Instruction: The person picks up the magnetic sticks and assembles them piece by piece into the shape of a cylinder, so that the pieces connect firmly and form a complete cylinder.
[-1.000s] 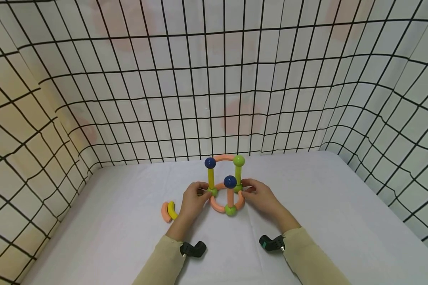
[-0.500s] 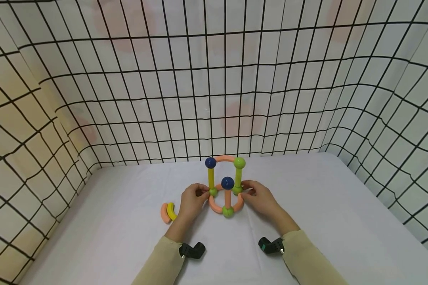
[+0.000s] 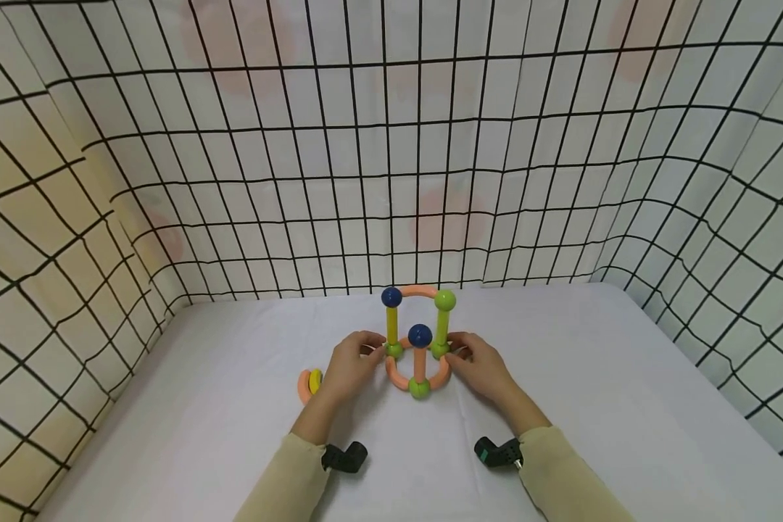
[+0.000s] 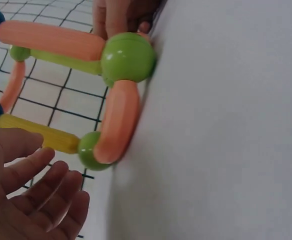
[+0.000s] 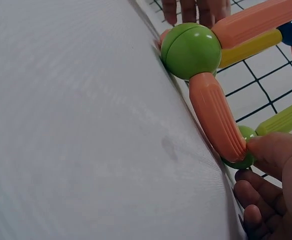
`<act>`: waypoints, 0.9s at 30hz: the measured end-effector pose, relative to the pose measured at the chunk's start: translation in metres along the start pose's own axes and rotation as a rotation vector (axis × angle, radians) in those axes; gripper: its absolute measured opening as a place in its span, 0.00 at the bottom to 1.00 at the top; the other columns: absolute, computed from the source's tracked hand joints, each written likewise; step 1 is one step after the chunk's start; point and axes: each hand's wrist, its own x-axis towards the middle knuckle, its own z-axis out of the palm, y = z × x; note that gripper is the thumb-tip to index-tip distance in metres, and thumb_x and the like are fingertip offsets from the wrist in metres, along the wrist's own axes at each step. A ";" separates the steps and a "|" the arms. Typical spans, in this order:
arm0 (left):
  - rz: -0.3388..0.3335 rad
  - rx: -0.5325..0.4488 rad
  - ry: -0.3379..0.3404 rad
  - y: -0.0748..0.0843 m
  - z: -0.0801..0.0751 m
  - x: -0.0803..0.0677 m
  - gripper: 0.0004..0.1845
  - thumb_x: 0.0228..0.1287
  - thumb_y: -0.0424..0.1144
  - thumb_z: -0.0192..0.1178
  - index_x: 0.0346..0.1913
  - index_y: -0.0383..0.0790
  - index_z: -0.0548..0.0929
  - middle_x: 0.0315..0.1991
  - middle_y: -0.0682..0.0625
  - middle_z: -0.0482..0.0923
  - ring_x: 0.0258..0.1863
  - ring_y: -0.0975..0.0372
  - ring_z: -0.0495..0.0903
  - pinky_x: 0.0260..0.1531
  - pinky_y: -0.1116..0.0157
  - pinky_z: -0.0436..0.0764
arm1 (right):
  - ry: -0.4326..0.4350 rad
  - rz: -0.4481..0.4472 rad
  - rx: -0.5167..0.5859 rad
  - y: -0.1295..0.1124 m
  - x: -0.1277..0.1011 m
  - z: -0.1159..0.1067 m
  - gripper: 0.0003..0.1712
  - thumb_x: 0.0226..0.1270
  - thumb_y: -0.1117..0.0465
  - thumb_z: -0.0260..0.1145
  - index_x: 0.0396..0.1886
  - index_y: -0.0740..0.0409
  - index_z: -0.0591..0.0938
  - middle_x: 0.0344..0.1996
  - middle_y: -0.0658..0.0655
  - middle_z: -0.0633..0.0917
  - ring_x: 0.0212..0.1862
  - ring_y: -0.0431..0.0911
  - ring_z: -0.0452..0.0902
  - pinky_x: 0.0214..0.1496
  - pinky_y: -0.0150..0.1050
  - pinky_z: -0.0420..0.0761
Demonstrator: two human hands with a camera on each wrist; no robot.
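Note:
A magnetic stick-and-ball frame stands on the white table. Its base ring has curved orange sticks [image 3: 398, 377] and green balls, the front green ball [image 3: 420, 388] nearest me. From the base rise a yellow stick [image 3: 392, 325], a lime stick [image 3: 443, 326] and an orange stick [image 3: 420, 364]. Blue balls [image 3: 420, 335] cap two of them, a green ball [image 3: 445, 299] the third; a curved orange stick [image 3: 419, 291] bridges the back tops. My left hand [image 3: 354, 366] is beside the left base ball [image 4: 91, 151], fingers loosely bent. My right hand [image 3: 481, 368] pinches the right base ball [image 5: 242, 155].
Two loose curved sticks, one orange [image 3: 304, 388] and one yellow [image 3: 315, 380], lie left of the frame, partly behind my left forearm. A white wall with a black grid [image 3: 339, 181] encloses the table's back and sides. Black wrist cameras [image 3: 344, 457] sit on both wrists.
The frame's front ball and upright have shifted slightly left relative to the back. My left forearm has swung a little left, covering more of the loose sticks. The head view has shifted slightly.

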 end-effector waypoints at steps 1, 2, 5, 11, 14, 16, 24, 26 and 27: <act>0.009 0.009 0.004 0.002 -0.003 -0.002 0.12 0.69 0.40 0.61 0.52 0.41 0.84 0.48 0.47 0.83 0.48 0.56 0.81 0.49 0.57 0.80 | -0.002 -0.001 0.005 0.000 0.000 0.000 0.24 0.69 0.57 0.65 0.63 0.57 0.77 0.49 0.57 0.84 0.48 0.49 0.80 0.51 0.45 0.79; 0.020 0.023 0.009 0.005 -0.006 -0.004 0.12 0.69 0.39 0.61 0.51 0.41 0.84 0.48 0.46 0.83 0.47 0.56 0.82 0.48 0.58 0.81 | -0.002 -0.004 0.006 0.001 0.000 0.000 0.24 0.69 0.58 0.65 0.63 0.57 0.77 0.49 0.57 0.84 0.48 0.49 0.80 0.51 0.45 0.79; 0.049 0.072 0.015 0.009 -0.017 -0.011 0.12 0.68 0.38 0.62 0.51 0.41 0.84 0.47 0.46 0.81 0.45 0.57 0.81 0.43 0.62 0.80 | 0.003 -0.014 0.010 0.002 0.000 -0.001 0.24 0.69 0.58 0.65 0.63 0.58 0.77 0.50 0.57 0.84 0.48 0.49 0.80 0.51 0.45 0.79; 0.078 0.166 0.037 0.003 -0.040 -0.027 0.12 0.66 0.37 0.65 0.51 0.39 0.84 0.46 0.44 0.80 0.44 0.56 0.80 0.39 0.63 0.78 | 0.009 -0.019 0.012 0.003 -0.002 0.000 0.24 0.69 0.58 0.66 0.63 0.58 0.77 0.50 0.58 0.84 0.47 0.48 0.80 0.51 0.45 0.78; 0.078 0.211 0.060 -0.001 -0.050 -0.032 0.13 0.66 0.37 0.65 0.51 0.38 0.84 0.46 0.43 0.80 0.44 0.55 0.80 0.41 0.60 0.79 | 0.008 -0.024 0.016 0.004 -0.002 0.002 0.24 0.69 0.58 0.66 0.62 0.58 0.77 0.50 0.57 0.84 0.47 0.48 0.79 0.50 0.44 0.78; 0.080 0.240 0.072 -0.005 -0.055 -0.035 0.13 0.65 0.37 0.66 0.51 0.38 0.85 0.46 0.42 0.80 0.45 0.54 0.80 0.43 0.58 0.79 | 0.010 -0.027 0.014 0.006 -0.003 0.002 0.24 0.69 0.58 0.66 0.62 0.58 0.77 0.49 0.57 0.84 0.46 0.47 0.79 0.50 0.43 0.78; 0.017 0.293 0.074 -0.015 -0.080 -0.042 0.17 0.65 0.39 0.66 0.54 0.39 0.83 0.50 0.42 0.79 0.45 0.54 0.79 0.41 0.61 0.77 | 0.020 -0.032 0.010 0.005 -0.004 0.001 0.24 0.68 0.57 0.66 0.63 0.56 0.78 0.50 0.55 0.84 0.47 0.46 0.79 0.50 0.43 0.78; -0.008 0.291 0.069 -0.017 -0.086 -0.042 0.18 0.65 0.39 0.66 0.56 0.39 0.82 0.51 0.41 0.78 0.44 0.54 0.79 0.39 0.62 0.77 | 0.015 -0.035 0.008 0.005 -0.004 0.001 0.24 0.69 0.57 0.66 0.63 0.55 0.77 0.50 0.55 0.84 0.48 0.46 0.79 0.51 0.43 0.78; -0.021 0.285 0.066 -0.019 -0.088 -0.043 0.18 0.65 0.39 0.66 0.56 0.39 0.82 0.51 0.41 0.78 0.43 0.54 0.79 0.38 0.62 0.77 | 0.014 -0.036 0.006 0.004 -0.004 0.000 0.24 0.69 0.57 0.66 0.63 0.55 0.77 0.50 0.55 0.84 0.48 0.46 0.79 0.51 0.43 0.78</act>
